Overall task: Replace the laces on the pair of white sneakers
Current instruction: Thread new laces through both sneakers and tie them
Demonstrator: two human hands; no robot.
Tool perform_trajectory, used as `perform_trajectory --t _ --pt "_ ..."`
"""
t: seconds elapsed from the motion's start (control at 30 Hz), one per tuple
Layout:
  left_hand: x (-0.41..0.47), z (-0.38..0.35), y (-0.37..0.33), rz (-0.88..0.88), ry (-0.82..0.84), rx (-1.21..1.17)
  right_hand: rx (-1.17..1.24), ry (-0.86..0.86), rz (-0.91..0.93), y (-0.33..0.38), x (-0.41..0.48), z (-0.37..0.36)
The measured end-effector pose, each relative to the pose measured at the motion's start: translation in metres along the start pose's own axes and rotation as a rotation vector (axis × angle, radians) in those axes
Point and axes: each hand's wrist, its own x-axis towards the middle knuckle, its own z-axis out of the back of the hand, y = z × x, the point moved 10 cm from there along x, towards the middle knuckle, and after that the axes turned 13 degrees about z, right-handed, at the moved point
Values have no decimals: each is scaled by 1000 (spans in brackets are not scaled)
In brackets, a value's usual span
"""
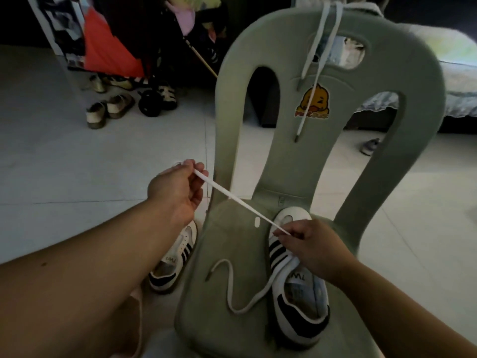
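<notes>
A: Lace [233, 198] status?
B: Pinched at both ends, left hand [178, 192] and right hand [313, 245] fingers closed on it, pulled taut, probably for evening out. Sneaker [296, 277] is kept on chair [284, 156]; second sneaker [175, 259] on floor.

The chair [291, 156] looks like moulded plastic, grey-green, smooth and matt, with a glossy printed duck sticker [312, 102] on its back. On its seat, the sneaker [296, 277] has a smooth white upper with black stripes, seemingly leather or imitation, and a dull sheen. The lace [237, 200] stretched over the seat is flat woven white cloth, matt; its loose end carries a dark, hard-looking tip. More cloth laces [320, 47] hang over the chair's top. Left of the chair, the second sneaker [175, 262] has the same finish. The floor [77, 164] under the chair is pale tile, smooth, faintly shiny.
</notes>
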Motion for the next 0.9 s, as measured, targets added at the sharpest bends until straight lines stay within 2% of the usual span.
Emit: perform_trajectory --t 0.4,0.63,0.7,0.8,0.9 --pt "21 66 -41 -118 -189 -50 -62 37 -16 -1 -4 -4" --pt "15 91 -65 -291 -293 -150 -32 43 8 -3 -4 -7" --pt "9 85 -67 -340 -269 -168 -52 47 11 -4 -5 -7" --pt "-6 59 -73 -422 -162 -53 -53 43 1 -6 -7 -4" --pt "-26 23 -72 -522 -68 241 28 32 -44 -9 -12 1"
